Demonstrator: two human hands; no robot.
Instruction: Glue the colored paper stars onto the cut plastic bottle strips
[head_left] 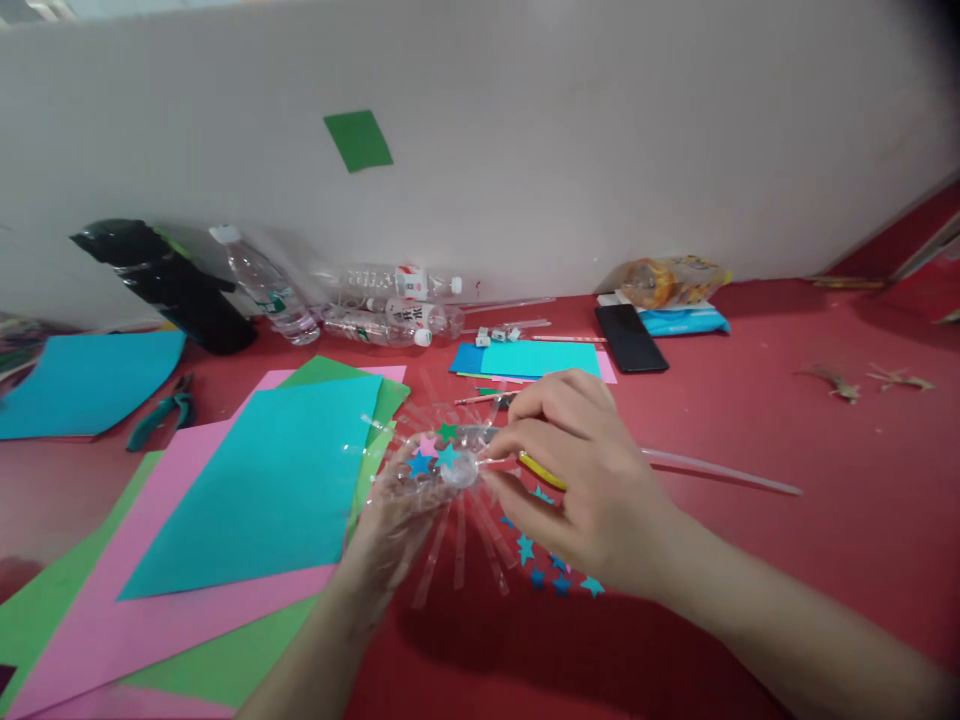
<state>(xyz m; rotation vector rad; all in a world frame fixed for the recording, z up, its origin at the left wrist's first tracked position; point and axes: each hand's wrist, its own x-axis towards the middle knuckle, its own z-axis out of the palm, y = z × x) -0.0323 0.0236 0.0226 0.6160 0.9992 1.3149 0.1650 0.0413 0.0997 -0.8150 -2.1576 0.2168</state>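
Observation:
A clear plastic bottle piece (459, 470), cut into strips that fan out all round, is held from behind and below by my left hand (401, 510). The fingers show through the plastic. Green, pink and blue paper stars (447, 456) sit on its upper left part. At the right of its round centre, my right hand (577, 470) has thumb and forefinger close together in a pinch; what they hold is too small to make out. A yellow curved piece (543, 470) shows below the right fingers, partly hidden. Several loose blue stars (561, 584) lie on the red table under that hand.
Coloured paper sheets (262, 490) cover the left side, with pliers (161, 412) beyond them. Along the wall are a black flask (172, 285), plastic bottles (394, 282), a phone (631, 338) and a snack bag (667, 282). A clear stick (724, 468) lies to the right.

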